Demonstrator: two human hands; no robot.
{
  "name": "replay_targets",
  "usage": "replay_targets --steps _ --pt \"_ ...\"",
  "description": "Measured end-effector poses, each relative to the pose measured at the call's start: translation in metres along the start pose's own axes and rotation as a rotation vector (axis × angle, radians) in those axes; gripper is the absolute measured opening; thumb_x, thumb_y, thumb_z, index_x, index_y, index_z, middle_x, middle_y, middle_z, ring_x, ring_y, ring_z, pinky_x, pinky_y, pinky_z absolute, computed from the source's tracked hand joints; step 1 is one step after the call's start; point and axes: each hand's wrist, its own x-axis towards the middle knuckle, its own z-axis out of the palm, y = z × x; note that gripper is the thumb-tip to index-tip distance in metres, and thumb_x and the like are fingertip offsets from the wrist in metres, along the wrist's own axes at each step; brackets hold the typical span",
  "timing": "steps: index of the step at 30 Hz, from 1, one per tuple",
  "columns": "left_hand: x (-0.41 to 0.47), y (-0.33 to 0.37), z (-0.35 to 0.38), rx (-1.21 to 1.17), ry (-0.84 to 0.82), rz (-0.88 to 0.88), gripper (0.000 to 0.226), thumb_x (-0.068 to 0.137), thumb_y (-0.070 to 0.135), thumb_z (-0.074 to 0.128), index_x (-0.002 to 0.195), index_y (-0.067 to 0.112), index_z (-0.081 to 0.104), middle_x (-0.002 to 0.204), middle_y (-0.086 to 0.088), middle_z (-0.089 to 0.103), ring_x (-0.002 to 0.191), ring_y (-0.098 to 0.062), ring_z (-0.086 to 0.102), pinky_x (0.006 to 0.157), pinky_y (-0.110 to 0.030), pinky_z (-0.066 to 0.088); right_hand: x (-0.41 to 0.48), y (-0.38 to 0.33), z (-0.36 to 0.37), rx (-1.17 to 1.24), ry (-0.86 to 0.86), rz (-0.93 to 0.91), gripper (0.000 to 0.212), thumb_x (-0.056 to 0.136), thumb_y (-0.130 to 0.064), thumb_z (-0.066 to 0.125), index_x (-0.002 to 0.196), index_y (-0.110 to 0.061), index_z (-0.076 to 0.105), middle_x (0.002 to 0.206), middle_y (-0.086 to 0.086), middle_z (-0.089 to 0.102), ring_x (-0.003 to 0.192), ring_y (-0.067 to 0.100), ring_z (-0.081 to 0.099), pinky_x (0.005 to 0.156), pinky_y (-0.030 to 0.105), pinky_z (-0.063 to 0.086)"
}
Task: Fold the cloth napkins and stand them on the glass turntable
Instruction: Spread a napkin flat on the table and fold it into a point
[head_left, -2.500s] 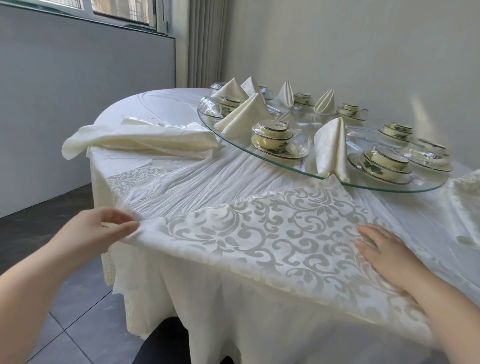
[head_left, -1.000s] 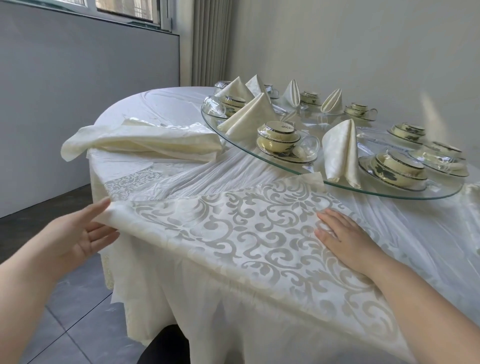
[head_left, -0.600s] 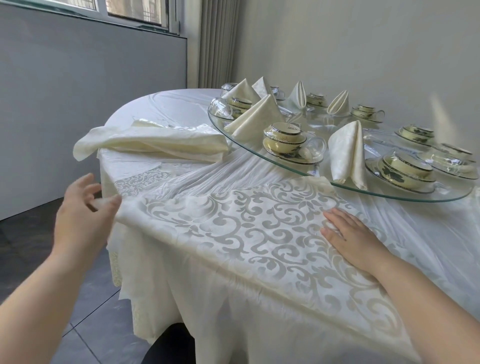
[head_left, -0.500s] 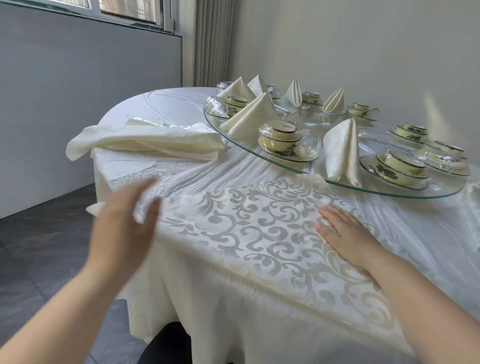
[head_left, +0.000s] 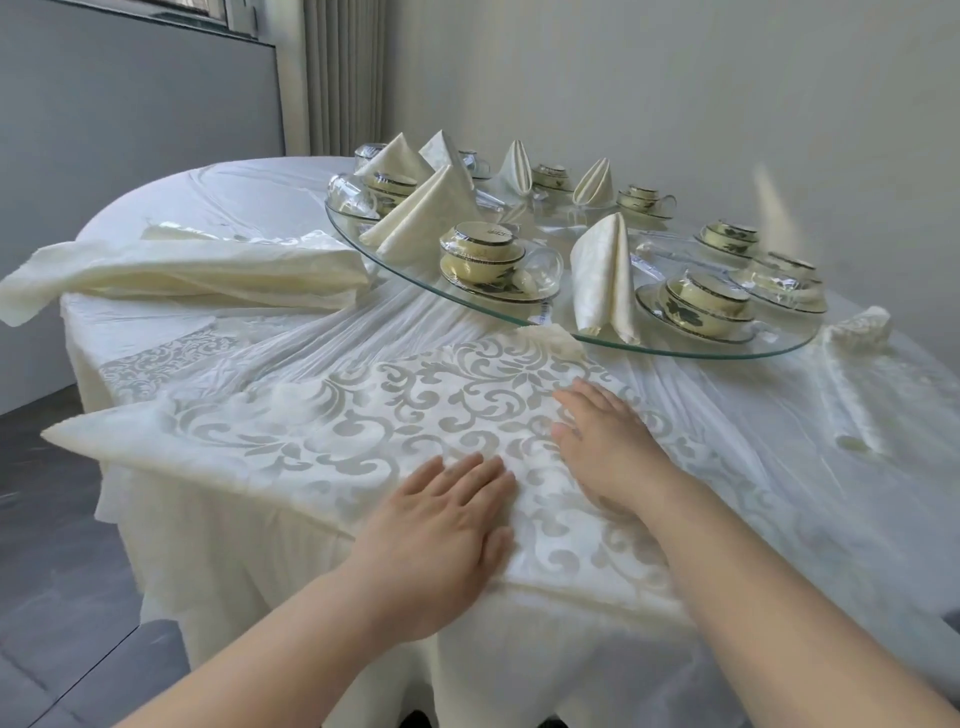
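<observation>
The cream cloth napkin with grey swirls (head_left: 363, 421) lies flat mid-frame under the left hand (head_left: 447, 525) and right hand (head_left: 608, 447), fingers straight, probably smoothing it for folding.

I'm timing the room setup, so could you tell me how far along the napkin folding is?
Done: six folded napkins stand on the glass turntable among the cups. In hand: the left hand and right hand press flat on a patterned napkin spread at the near edge of the table, not yet folded. Left: fold and stand it, then work through the pile of loose napkins further left.
</observation>
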Motion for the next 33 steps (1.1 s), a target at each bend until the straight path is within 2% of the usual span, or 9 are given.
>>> replay_targets --steps 2,5,17,21,23,25,28,31,33 --pt "0.001 -0.003 -0.001 0.044 0.054 -0.002 0.088 0.081 0.057 -0.022 0.143 0.024 0.03 0.148 0.015 0.021 0.138 -0.001 0.022 0.109 -0.021 -0.003 -0.024 -0.019 0.005 0.063 0.036 -0.051 0.046 0.1 -0.028 0.026 0.145 -0.021 0.021 0.156 -0.004 0.005 0.142 0.012 0.003 0.114 0.027 0.002" --pt "0.002 -0.006 0.005 0.026 0.055 -0.012 0.073 0.098 0.04 0.0 0.107 0.019 0.069 0.111 0.006 0.068 0.102 -0.009 0.064 0.095 -0.03 0.027 -0.058 -0.034 0.025 0.086 0.043 -0.122 0.044 0.1 -0.027 0.024 0.144 -0.022 0.024 0.155 -0.005 0.007 0.142 0.009 0.003 0.113 0.024 0.0" --pt "0.003 -0.007 0.004 0.022 0.045 0.049 0.065 0.099 0.041 0.01 0.106 0.015 0.069 0.109 0.003 0.068 0.106 -0.006 0.054 0.088 -0.023 0.029 -0.085 0.052 0.016 -0.019 0.159 -0.02 0.059 0.089 -0.038 0.008 0.14 -0.025 0.034 0.151 -0.009 0.024 0.139 0.004 0.016 0.106 0.011 0.002" --pt "-0.001 -0.007 0.003 0.024 0.009 0.05 0.066 0.099 0.042 0.01 0.107 0.012 0.069 0.109 -0.001 0.068 0.107 -0.007 0.047 0.088 -0.024 0.029 -0.097 0.107 0.003 0.023 0.19 0.11 0.039 0.1 -0.023 0.031 0.137 -0.02 0.041 0.148 -0.006 0.032 0.137 0.007 0.023 0.106 0.013 0.008" --pt "-0.001 -0.005 0.0 0.012 -0.035 0.014 0.073 0.097 0.048 0.004 0.114 0.013 0.065 0.118 -0.001 0.064 0.113 -0.01 0.04 0.092 -0.023 0.025 -0.102 0.133 0.0 0.06 0.242 0.189 0.038 0.099 -0.019 0.034 0.135 -0.015 0.044 0.146 -0.003 0.036 0.136 0.01 0.027 0.106 0.015 0.012" --pt "0.002 -0.005 0.001 -0.056 0.016 -0.013 0.097 0.077 0.068 -0.022 0.137 0.023 0.04 0.142 0.01 0.033 0.129 -0.009 0.011 0.102 -0.015 0.004 -0.109 0.153 0.001 0.17 0.373 0.217 0.037 0.098 -0.023 0.038 0.13 -0.01 0.049 0.14 0.0 0.042 0.134 0.016 0.033 0.106 0.021 0.019" --pt "0.0 -0.003 -0.002 -0.028 -0.027 -0.042 0.124 0.037 0.071 -0.047 0.144 0.033 0.002 0.137 0.025 -0.012 0.122 0.002 -0.026 0.096 -0.009 -0.02 -0.136 0.154 0.004 0.288 0.558 0.068 0.061 0.088 -0.061 0.033 0.123 -0.015 0.05 0.126 -0.004 0.046 0.122 0.005 0.04 0.101 0.031 0.028" --pt "0.001 -0.003 -0.002 0.013 -0.085 -0.047 0.129 0.029 0.067 -0.052 0.144 0.035 -0.005 0.135 0.027 -0.019 0.119 0.006 -0.028 0.096 -0.011 -0.021 -0.162 0.155 0.019 -0.085 0.502 -0.095 0.073 0.076 -0.071 0.039 0.129 -0.022 0.044 0.13 -0.003 0.045 0.121 0.01 0.036 0.108 0.036 0.026" --pt "0.001 -0.002 -0.004 0.029 -0.096 -0.045 0.129 0.027 0.065 -0.053 0.144 0.036 -0.007 0.135 0.027 -0.02 0.12 0.008 -0.025 0.097 -0.012 -0.019 -0.171 0.166 0.028 -0.266 0.427 -0.099 0.069 0.069 -0.054 0.056 0.128 -0.021 0.04 0.133 0.0 0.049 0.123 0.014 0.036 0.114 0.026 0.012"
